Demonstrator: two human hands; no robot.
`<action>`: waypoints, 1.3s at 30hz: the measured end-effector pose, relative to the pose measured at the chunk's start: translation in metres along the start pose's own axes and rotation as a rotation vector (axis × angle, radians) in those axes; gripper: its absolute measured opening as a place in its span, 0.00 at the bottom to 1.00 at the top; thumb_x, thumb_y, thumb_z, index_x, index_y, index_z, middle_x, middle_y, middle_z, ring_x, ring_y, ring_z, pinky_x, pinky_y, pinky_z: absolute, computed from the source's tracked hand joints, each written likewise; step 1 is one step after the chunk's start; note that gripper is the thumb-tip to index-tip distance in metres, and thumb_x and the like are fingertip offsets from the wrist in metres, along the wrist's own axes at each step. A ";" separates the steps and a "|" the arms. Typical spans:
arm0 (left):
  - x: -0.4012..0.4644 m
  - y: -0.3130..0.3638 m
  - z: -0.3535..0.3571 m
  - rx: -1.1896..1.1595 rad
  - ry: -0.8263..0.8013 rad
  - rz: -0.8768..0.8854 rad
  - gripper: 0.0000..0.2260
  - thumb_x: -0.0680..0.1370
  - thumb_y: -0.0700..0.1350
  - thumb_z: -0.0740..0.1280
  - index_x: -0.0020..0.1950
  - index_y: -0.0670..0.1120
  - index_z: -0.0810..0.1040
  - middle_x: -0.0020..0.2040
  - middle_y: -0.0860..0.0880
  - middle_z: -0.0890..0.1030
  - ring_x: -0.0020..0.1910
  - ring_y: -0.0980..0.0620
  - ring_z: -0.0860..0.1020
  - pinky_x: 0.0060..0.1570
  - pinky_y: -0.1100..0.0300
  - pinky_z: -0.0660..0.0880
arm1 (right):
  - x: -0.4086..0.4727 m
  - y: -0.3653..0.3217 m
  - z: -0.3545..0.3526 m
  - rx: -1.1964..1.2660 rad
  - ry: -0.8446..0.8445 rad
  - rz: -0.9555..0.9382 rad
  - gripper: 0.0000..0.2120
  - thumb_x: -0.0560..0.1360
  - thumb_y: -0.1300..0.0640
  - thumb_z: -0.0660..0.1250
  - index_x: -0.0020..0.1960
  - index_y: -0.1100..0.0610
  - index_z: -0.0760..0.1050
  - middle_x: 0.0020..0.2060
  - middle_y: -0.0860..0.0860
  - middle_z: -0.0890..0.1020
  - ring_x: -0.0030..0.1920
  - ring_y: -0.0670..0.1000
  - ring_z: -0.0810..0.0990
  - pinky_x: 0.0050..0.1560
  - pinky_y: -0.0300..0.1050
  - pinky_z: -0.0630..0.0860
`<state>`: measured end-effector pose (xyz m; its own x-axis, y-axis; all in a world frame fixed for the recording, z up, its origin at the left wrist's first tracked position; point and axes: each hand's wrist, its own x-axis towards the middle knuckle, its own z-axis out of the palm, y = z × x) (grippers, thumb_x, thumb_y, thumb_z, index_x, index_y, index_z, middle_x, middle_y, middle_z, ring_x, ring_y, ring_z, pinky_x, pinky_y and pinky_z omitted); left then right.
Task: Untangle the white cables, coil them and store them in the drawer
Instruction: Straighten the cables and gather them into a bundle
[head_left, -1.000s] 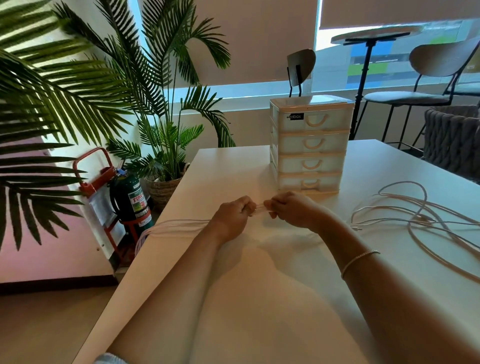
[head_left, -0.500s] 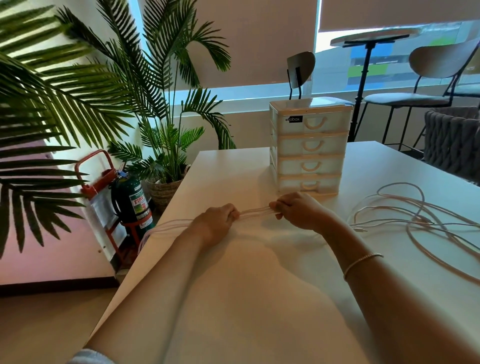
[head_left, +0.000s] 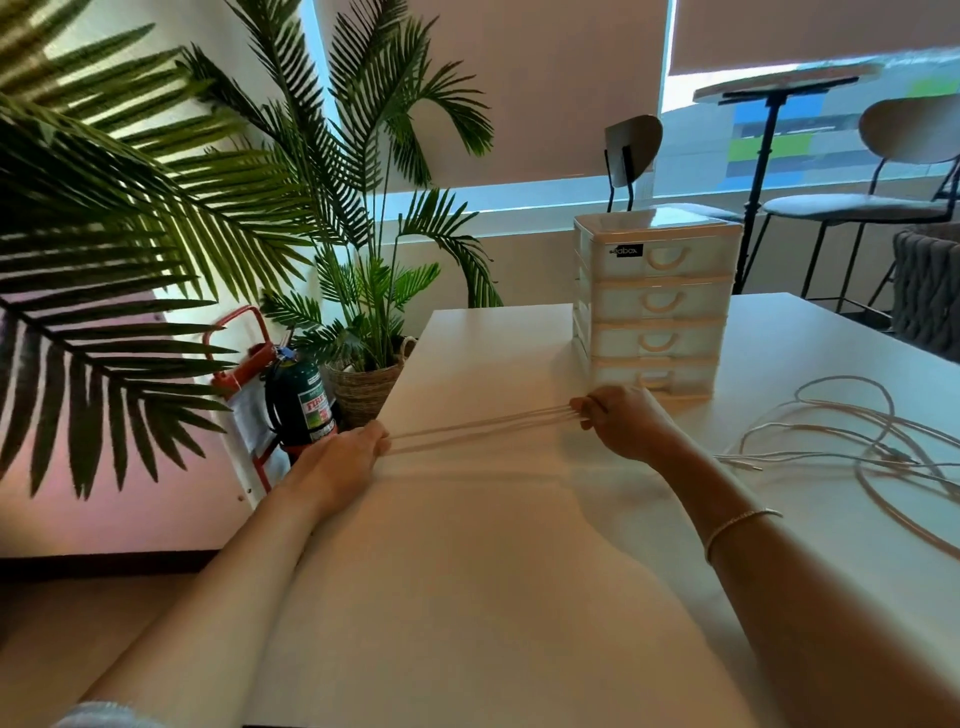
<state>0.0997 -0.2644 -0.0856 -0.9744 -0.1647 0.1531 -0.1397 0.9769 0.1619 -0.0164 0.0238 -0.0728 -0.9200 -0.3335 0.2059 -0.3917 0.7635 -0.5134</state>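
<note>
Potted palm (head_left: 363, 291) and green fire extinguisher (head_left: 301, 402) beside a white worktop (head_left: 493, 597); chairs (head_left: 852, 202) near the window.

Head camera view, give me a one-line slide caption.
Both hands, left and right, stretch white cable strands taut before a drawer unit.

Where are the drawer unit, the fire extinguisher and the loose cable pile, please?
drawer unit (head_left: 655, 304): head view, front of the second drawer.
fire extinguisher (head_left: 304, 402): head view, green cylinder body.
loose cable pile (head_left: 852, 431): head view, strands lying on the table.

White cables (head_left: 478, 428) — taut strands; loose tangle (head_left: 852, 447) rightward
</note>
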 end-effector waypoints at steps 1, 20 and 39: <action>-0.004 -0.005 -0.002 0.008 0.031 0.030 0.10 0.82 0.49 0.52 0.53 0.45 0.70 0.53 0.45 0.79 0.51 0.45 0.77 0.51 0.52 0.73 | 0.000 -0.002 0.000 0.001 0.005 0.000 0.15 0.79 0.51 0.57 0.48 0.58 0.79 0.45 0.53 0.83 0.49 0.56 0.79 0.54 0.53 0.76; -0.013 -0.033 -0.006 0.427 -0.112 -0.211 0.12 0.81 0.45 0.52 0.59 0.47 0.72 0.58 0.47 0.76 0.56 0.48 0.73 0.56 0.54 0.69 | 0.000 -0.018 -0.037 0.018 0.101 0.010 0.16 0.80 0.54 0.55 0.54 0.61 0.78 0.51 0.55 0.82 0.52 0.55 0.78 0.51 0.45 0.71; 0.031 0.176 0.005 -0.563 -0.032 0.222 0.21 0.82 0.54 0.48 0.58 0.44 0.75 0.60 0.42 0.78 0.60 0.43 0.75 0.58 0.55 0.69 | -0.024 -0.029 -0.033 -0.037 -0.159 -0.096 0.16 0.80 0.57 0.53 0.55 0.65 0.76 0.46 0.58 0.80 0.49 0.58 0.79 0.51 0.49 0.74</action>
<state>0.0443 -0.0972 -0.0579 -0.9756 0.0472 0.2143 0.1736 0.7634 0.6222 0.0170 0.0278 -0.0355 -0.8657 -0.4869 0.1163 -0.4805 0.7429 -0.4661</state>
